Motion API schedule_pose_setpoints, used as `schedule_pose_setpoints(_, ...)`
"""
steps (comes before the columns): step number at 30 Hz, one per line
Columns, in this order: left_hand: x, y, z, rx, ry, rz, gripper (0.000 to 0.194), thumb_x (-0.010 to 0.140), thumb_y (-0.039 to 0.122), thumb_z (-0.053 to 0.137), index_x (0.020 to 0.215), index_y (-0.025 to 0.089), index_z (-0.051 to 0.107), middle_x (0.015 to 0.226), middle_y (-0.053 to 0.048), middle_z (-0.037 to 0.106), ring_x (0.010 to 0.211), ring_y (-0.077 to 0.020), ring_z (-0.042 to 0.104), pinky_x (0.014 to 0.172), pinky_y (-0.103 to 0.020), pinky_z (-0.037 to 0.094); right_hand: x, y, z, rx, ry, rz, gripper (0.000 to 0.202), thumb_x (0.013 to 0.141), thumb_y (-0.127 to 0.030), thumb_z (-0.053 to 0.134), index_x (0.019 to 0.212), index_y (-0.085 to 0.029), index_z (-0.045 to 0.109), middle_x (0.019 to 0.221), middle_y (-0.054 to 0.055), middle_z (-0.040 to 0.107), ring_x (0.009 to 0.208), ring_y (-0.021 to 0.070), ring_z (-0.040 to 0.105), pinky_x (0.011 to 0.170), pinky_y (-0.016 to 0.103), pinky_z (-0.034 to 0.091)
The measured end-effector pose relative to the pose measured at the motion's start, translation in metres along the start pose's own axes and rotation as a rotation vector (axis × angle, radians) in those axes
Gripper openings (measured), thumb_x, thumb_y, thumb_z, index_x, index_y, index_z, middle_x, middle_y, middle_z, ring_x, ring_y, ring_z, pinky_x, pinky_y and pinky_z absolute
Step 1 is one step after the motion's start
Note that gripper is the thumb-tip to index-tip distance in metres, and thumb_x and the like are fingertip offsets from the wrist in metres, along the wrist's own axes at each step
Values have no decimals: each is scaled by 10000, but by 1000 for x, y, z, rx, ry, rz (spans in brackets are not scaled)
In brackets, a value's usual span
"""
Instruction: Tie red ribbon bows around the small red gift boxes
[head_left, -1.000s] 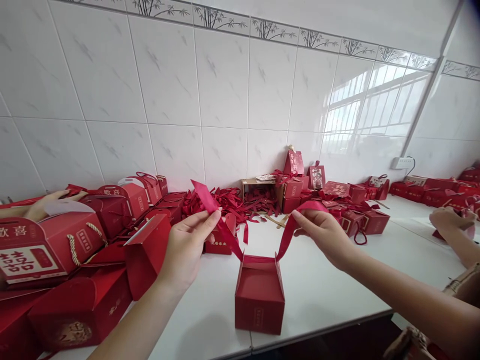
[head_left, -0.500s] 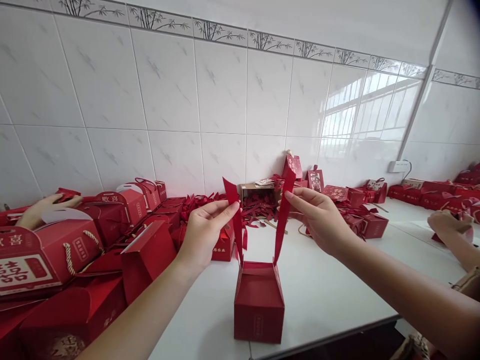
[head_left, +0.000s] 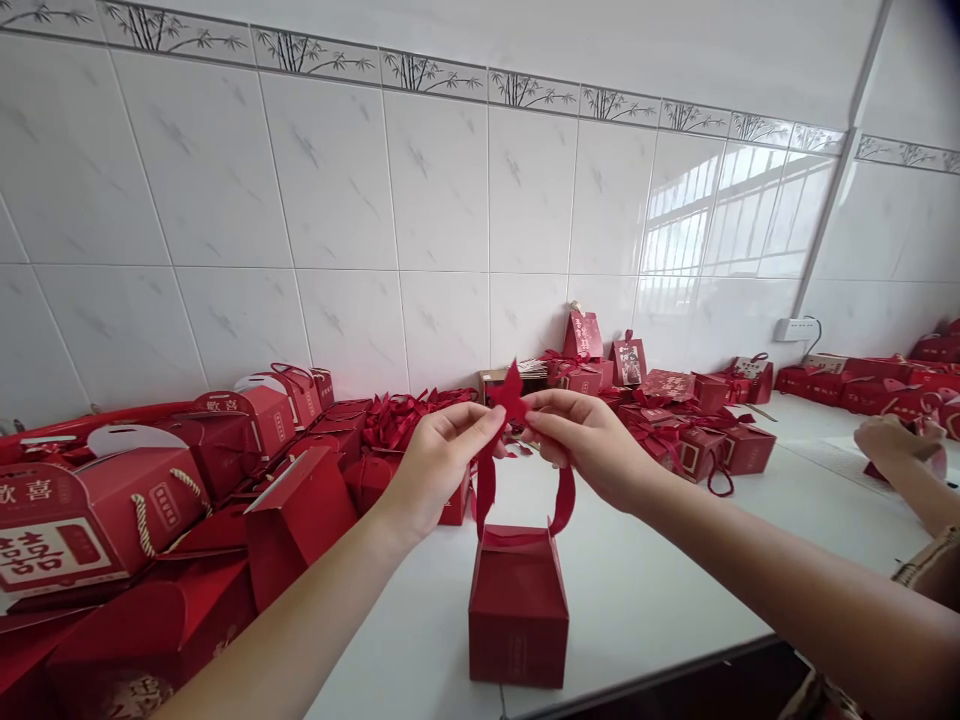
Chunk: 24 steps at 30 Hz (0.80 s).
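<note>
A small red gift box [head_left: 518,625] stands upright on the white table, close to its front edge. Red ribbon [head_left: 487,490] rises from both sides of the box top. My left hand [head_left: 442,455] pinches one end between thumb and fingers. The other end is pinched in my right hand [head_left: 589,440]. Above the box the two ends meet and overlap, forming a pointed shape between my fingertips. Whether they are knotted I cannot tell, since my fingers cover part of the crossing.
Many red gift boxes [head_left: 90,520] are piled along the left. More boxes with ribbons [head_left: 697,450] lie behind my right hand. At the far right is another person's hand [head_left: 892,440] at work. A tiled wall [head_left: 442,180] closes the back; the table edge [head_left: 637,680] runs in front.
My hands have come together, bringing the two ribbon ends from apart to crossing. The box stays put. The other person's hand at the far left has gone from view.
</note>
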<state>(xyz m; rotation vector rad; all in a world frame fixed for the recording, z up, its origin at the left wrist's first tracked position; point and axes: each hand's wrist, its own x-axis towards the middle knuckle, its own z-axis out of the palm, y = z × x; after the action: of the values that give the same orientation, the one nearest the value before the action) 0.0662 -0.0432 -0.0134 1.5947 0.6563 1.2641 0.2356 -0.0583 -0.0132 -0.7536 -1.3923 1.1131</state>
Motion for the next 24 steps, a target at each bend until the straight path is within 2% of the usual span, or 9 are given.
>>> schedule_pose_setpoints(3, 0, 2, 4, 81, -33, -33, 201, 773, 355, 660, 703, 167, 665, 593, 1, 607, 551, -119, 559, 575, -244, 455, -4, 2, 2, 7, -102, -62, 174, 741, -309, 697, 831, -167, 652, 660, -35, 572, 517, 51, 380, 506, 224, 294)
schedule_pose_setpoints(8, -3, -1, 1, 116, -111, -87, 179, 756, 339, 671, 811, 170, 690, 717, -11, 648, 609, -121, 566, 600, -248, 443, -5, 10, -2, -8, -88, -104, 182, 810, -359, 642, 837, -180, 657, 621, -51, 494, 531, 59, 373, 496, 211, 303)
schedule_pose_setpoints(10, -4, -3, -3, 119, -142, -118, 178, 749, 319, 670, 840, 167, 689, 699, -4, 633, 626, -128, 561, 635, -259, 443, -5, 12, -7, -48, -131, -131, 174, 828, -361, 623, 868, -194, 655, 606, -52, 487, 544, 71, 418, 519, 214, 355)
schedule_pose_setpoints(12, -4, -5, -7, 103, -162, -163, 152, 772, 311, 628, 782, 165, 672, 653, -1, 611, 639, -138, 557, 659, -270, 440, -5, 13, -13, -190, -206, -222, 153, 857, -332, 592, 890, -199, 661, 692, -16, 579, 639, 103, 520, 607, 246, 439)
schedule_pose_setpoints(15, -3, -8, -12, -1, -163, -194, 197, 793, 262, 553, 621, 173, 589, 613, 17, 555, 632, -129, 537, 676, -270, 434, -8, 13, -20, -616, -304, -558, 162, 901, -215, 511, 911, -197, 672, 899, 56, 675, 837, 162, 583, 749, 314, 483)
schedule_pose_setpoints(17, -2, -9, -13, -33, -155, -195, 248, 779, 239, 547, 540, 175, 527, 584, 28, 501, 609, -117, 502, 659, -258, 421, -9, 12, -24, -953, -306, -815, 219, 906, -140, 464, 947, -194, 672, 944, 72, 694, 874, 183, 569, 770, 339, 479)
schedule_pose_setpoints(19, -2, -8, -12, 19, -163, -206, 294, 782, 273, 556, 508, 175, 514, 573, 22, 495, 605, -119, 488, 645, -259, 411, -10, 13, -27, -1212, -276, -981, 255, 902, -99, 438, 974, -183, 668, 938, 78, 707, 864, 195, 558, 763, 354, 477)
schedule_pose_setpoints(21, -3, -6, -11, 103, -184, -216, 296, 798, 335, 556, 554, 170, 579, 618, -1, 562, 650, -139, 526, 670, -271, 416, -10, 15, -27, -1347, -254, -1049, 266, 897, -81, 431, 980, -168, 669, 938, 85, 710, 871, 202, 563, 764, 359, 480)
schedule_pose_setpoints(24, -10, -1, -8, 253, -207, -195, 294, 816, 401, 540, 703, 164, 671, 724, -29, 648, 744, -173, 582, 727, -289, 434, -11, 20, -28, -1335, -224, -1000, 260, 901, -105, 452, 975, -176, 691, 953, 91, 702, 878, 199, 575, 772, 360, 492)
